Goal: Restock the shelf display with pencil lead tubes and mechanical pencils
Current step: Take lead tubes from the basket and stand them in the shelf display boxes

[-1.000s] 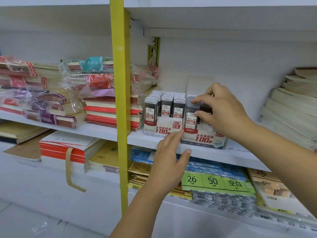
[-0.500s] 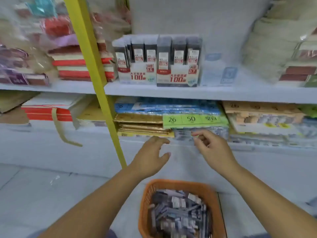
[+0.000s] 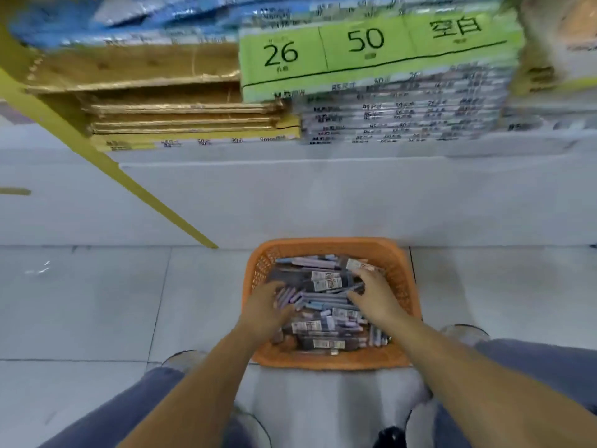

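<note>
Our left hand (image 3: 268, 307) dips its fingers into the left side of the orange basket (image 3: 323, 362); we cannot tell whether it grips anything. Our right hand (image 3: 376, 294) lies spread wide on the pile of lead tubes and pencils (image 3: 326, 282) filling that basket. The packs lie loose and crossed, so we judge a hasty grab could mix kinds, or drag some over the rim onto the floor tiles (image 3: 113, 302) left of the basket.

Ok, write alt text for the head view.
A person's left hand and right hand reach into an orange basket of pencil lead tubes on the floor. Above it, a shelf holds stacked paper packs.
</note>
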